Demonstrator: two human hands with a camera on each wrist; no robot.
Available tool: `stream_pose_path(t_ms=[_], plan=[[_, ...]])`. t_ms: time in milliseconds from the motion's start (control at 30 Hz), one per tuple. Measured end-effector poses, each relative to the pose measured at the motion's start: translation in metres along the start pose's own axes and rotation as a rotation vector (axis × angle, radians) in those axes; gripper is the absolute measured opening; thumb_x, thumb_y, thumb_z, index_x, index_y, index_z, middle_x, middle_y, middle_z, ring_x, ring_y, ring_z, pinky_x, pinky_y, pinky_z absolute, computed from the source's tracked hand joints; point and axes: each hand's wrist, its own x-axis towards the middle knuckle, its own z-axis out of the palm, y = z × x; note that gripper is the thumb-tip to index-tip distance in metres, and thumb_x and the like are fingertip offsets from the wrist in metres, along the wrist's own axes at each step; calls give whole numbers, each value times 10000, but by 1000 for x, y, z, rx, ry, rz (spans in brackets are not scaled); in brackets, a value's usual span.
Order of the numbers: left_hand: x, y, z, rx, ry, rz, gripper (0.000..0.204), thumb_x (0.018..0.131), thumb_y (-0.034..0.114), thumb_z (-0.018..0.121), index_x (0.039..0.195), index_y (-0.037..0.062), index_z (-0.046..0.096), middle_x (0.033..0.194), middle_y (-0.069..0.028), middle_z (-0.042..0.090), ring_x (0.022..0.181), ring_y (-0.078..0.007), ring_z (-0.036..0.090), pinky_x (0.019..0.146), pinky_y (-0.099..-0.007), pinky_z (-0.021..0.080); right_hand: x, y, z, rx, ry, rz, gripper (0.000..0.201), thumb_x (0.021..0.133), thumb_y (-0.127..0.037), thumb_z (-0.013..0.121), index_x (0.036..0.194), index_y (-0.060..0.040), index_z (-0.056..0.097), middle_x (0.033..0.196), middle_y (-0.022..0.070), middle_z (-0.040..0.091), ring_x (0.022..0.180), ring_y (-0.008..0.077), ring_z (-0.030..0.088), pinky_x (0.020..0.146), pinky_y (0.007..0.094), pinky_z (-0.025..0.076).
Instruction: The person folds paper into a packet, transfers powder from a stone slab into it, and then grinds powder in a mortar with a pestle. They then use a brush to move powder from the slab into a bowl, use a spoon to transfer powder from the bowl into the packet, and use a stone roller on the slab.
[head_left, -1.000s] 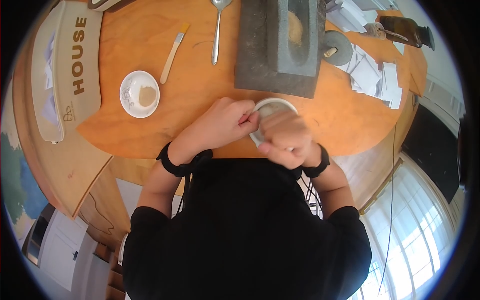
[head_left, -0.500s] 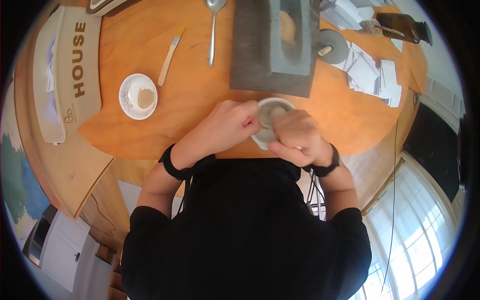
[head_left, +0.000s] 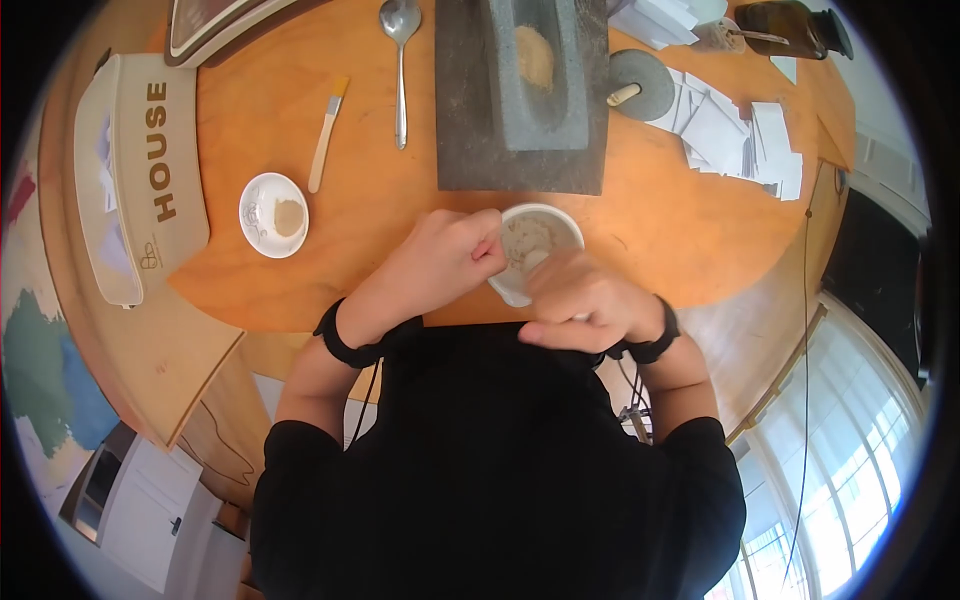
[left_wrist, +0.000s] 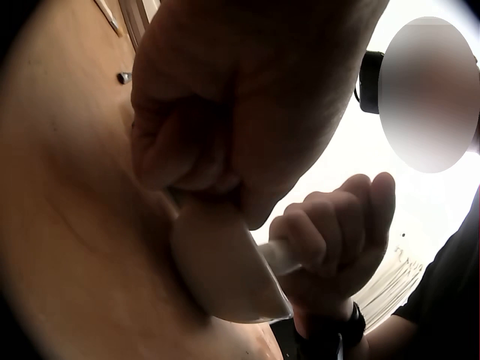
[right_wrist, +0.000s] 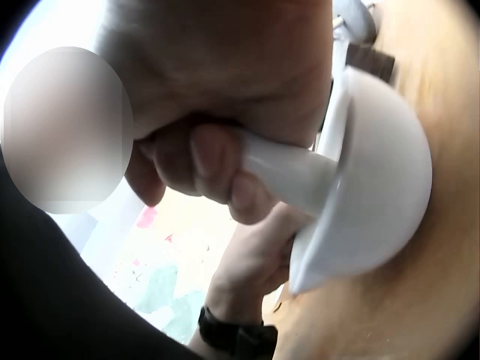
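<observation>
A white mortar (head_left: 508,288) stands at the table's near edge, with pale bits inside it in the head view. The left hand (head_left: 432,262) grips its left rim, fingers curled; in the left wrist view that hand (left_wrist: 225,97) is over the side of the mortar (left_wrist: 217,262). Curled round a white pestle (right_wrist: 281,171), the right hand (right_wrist: 225,112) holds its head down in the mortar (right_wrist: 382,172). From above, the right hand (head_left: 590,300) covers most of the pestle and part of the bowl's right side.
Beyond the mortar lies a dark board (head_left: 465,150) with a stone trough (head_left: 545,125) holding tan powder. To the left are a small dish (head_left: 262,240), brush (head_left: 322,150), spoon (head_left: 401,95) and HOUSE bag (head_left: 160,240). Rightward: a stone wheel (head_left: 645,88), papers (head_left: 715,130), a brown bottle (head_left: 785,28).
The right hand has shifted toward the mortar's near right side, showing more of its inside. The head view has shifted, so the table items appear lower and the board farther left. The left hand keeps its grip.
</observation>
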Motion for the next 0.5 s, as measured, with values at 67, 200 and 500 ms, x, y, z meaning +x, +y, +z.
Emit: stream_pose_path(t_ms=[67,200,500], plan=[[2,-3,6,-50,2,28,253,775,38,669,722,15,423,592,-143,457,526,-311,468,513,-361,413,-2,1,-9,-103,39,-1,469,843,-37,682,510,-65,353,490,94,346,448,299,398,470,403,291],[7,4,0,93,-24,-6,201,777,34,659,723,4,468,618,-143,557,568,-367,560,524,-380,445,16,10,19,7,84,-103,462,855,-43,667,514,-59,356,472,89,353,441,306,412,463,407,286],[6,6,-1,87,24,-34,288,776,42,670,699,15,394,581,-148,422,514,-300,394,492,-355,379,17,12,14,-58,65,-123,460,867,-72,664,517,-51,367,489,97,359,453,319,407,465,413,290]])
